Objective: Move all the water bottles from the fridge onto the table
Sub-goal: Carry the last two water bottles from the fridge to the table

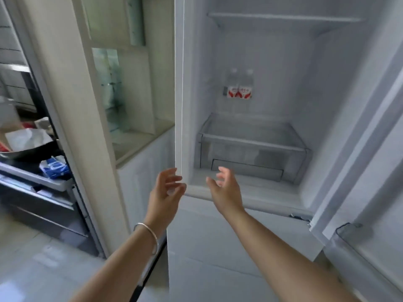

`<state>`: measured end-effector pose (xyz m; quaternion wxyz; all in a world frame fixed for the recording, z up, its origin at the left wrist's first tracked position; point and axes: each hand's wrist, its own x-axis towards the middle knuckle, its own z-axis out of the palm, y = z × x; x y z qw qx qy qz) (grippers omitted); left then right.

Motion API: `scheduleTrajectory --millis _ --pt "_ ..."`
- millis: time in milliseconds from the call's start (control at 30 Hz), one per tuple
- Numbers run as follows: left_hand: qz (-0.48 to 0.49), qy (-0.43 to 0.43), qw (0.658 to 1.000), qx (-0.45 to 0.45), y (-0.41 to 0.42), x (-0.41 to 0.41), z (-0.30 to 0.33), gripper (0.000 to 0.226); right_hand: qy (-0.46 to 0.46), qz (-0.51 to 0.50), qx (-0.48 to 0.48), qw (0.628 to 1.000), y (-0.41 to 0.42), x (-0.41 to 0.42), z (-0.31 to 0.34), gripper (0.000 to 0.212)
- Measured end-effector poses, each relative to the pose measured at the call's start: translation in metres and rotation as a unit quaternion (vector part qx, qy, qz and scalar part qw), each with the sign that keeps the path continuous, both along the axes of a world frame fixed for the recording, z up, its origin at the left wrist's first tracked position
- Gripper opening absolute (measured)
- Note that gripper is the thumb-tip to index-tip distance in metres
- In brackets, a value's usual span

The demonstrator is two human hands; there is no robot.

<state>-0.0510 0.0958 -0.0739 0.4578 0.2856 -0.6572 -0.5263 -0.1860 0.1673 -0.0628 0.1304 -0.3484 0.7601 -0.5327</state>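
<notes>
At fridge (261, 51) mouth: left hand (166, 188) and right hand (226, 190) apart, fingers loose, holding nothing. Deep on the shelf (250, 118), two bottles (239, 88), upright and touching. Could topple one while grabbing its neighbour.

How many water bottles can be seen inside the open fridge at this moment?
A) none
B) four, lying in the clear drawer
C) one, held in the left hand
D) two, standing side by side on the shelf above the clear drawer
D: two water bottles with red and white labels stand side by side at the back of the fridge, above the clear drawer; the left hand and the right hand hold nothing.
</notes>
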Motion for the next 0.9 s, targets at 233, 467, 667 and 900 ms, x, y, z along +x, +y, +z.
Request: scheduleTrajectory --millis 233,467,667,900 --pt "-0.091 0.024 0.995 -0.013 -0.059 -0.125 0.039 0.033 0.03 -0.109 -0.079 0.99 -0.047 -0.096 0.027 0.044" --pt "-0.072 0.103 0.991 0.044 -0.129 -0.253 0.075 0.034 0.017 -0.143 -0.122 0.982 -0.119 -0.216 0.051 0.039" --pt "-0.055 0.096 0.991 0.081 -0.187 -0.347 0.103 0.038 0.033 -0.127 -0.105 0.986 -0.18 -0.312 0.08 0.047" --pt "0.051 0.036 0.998 0.004 -0.24 -0.405 0.092 0.05 0.008 -0.116 -0.08 0.99 -0.231 -0.373 0.078 0.067"
